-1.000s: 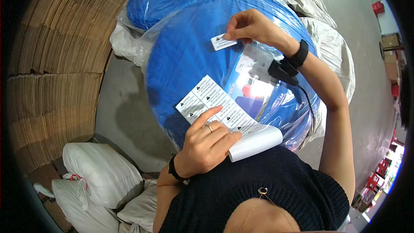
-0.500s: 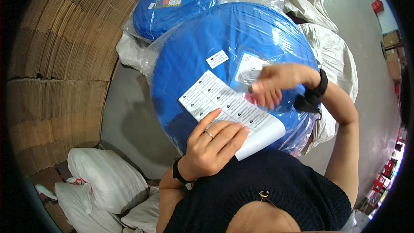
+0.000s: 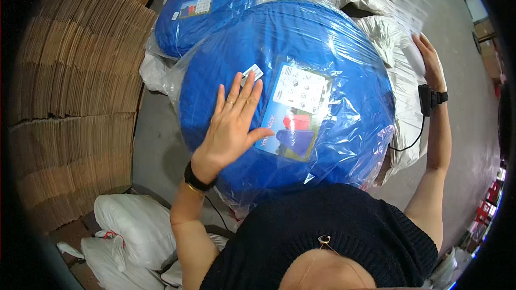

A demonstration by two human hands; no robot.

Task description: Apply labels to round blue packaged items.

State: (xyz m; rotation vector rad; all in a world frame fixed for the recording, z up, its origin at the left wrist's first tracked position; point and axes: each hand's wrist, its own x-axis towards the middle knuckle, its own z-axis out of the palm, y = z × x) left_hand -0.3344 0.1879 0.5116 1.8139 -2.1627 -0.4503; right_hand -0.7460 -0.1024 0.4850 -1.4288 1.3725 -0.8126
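Observation:
A large round blue fabric bundle lies in front of me, wrapped in clear plastic. My left hand rests flat on it, fingers spread and stretched out. Partly beneath those fingertips is a small white warning label. Just right of my left thumb, a printed card with pictures shows under the plastic. Out to the far right, my right hand grips a white sheet of labels. The sheet is blurred and sits beyond the bundle's edge, above white sacks.
Behind the bundle at the left lies a second, smaller blue bundle. Tall stacks of flat cardboard line the left side. White sacks sit at the lower left. More pale sacks lie along the right, beside grey floor.
My right hand has carried the label sheet off the bundle to the far right. My left hand has let go of the sheet and moved up-left to lie flat by the small label.

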